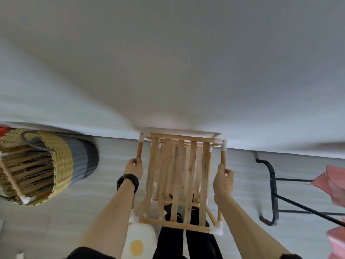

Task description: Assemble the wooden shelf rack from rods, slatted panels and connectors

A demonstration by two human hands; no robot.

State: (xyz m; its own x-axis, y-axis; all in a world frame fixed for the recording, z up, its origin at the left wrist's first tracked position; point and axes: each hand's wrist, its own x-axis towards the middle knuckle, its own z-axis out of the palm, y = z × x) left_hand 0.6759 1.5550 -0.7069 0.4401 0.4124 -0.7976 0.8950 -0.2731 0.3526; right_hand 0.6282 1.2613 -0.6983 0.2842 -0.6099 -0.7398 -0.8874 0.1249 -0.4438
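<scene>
The wooden shelf rack (179,181) stands upright on the floor (242,199) just below the middle of the view, its far edge against the white wall (168,62) at twelve o'clock. Its top slatted panel (180,172) faces the camera, with lower panels showing through the gaps. White connectors (224,145) cap the corners, and a short rod (139,149) rises from each far corner.

The left hand (134,168), at nine o'clock of the rack, has its grip closed around the far-left rod, fingers curled over it, forearm stretched straight forward with a black wristband (128,181) on the wrist. The right hand (223,181), at three o'clock, has its grip wrapped on the far-right rod (223,157), thumb side up, forearm angled in from the lower right.

Black-clad legs (186,238) show under the rack at six o'clock, beside a white cushion with a yellow spot (139,242). Well apart at nine o'clock lies a woven basket (37,165) on its side, holding a spare rod with a white connector. At three o'clock stands a black metal frame (272,191), with pink items (334,184) beyond it.
</scene>
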